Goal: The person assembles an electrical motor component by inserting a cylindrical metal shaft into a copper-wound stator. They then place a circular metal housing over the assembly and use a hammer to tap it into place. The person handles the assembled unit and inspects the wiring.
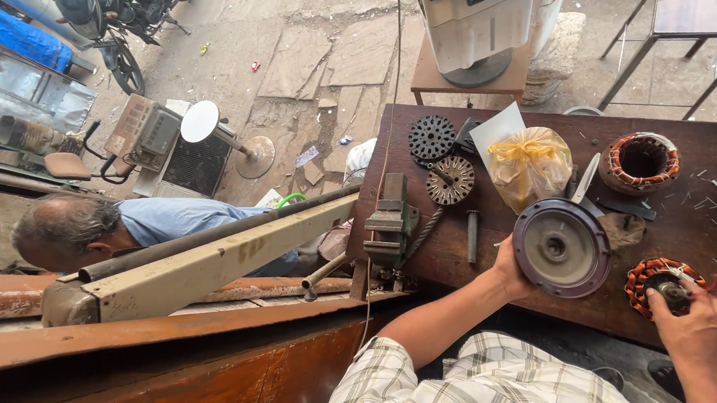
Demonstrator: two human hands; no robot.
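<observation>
The landmark for all positions is the round grey metal motor end cover (pixel 561 247), which rests on the near part of the dark brown wooden workbench (pixel 438 255).

Nearest the viewer, the right hand (pixel 697 331) lies to the right of the cover and slightly nearer than it. Its fingers are curled over the copper-wound stator with orange lacing (pixel 660 283), with the fingertips closed on the winding's top face; the palm side is hidden, so the exact grip cannot be told. The stator lies flat, its bore axis pointing up, just beside the cover's lower right rim.

The left hand (pixel 510 267) meets the cover at its left rim, the thumb and fingers wrapped on the edge. The cover appears tilted up toward the viewer. The left hand is therefore on the cover and the right hand on the stator; the stator lies to the right of the cover, apart from the left hand.

Beyond the cover:
- a knotted yellow plastic bag (pixel 530 164), directly behind;
- a second copper-wound stator ring (pixel 641 161), behind and to the right;
- two slotted steel rotor discs (pixel 440 158), behind and to the left;
- a green-grey bench vise (pixel 392 223), at the bench's left edge.

Farther left, beyond the bench, a person in a blue shirt (pixel 166 219) bends over.
</observation>
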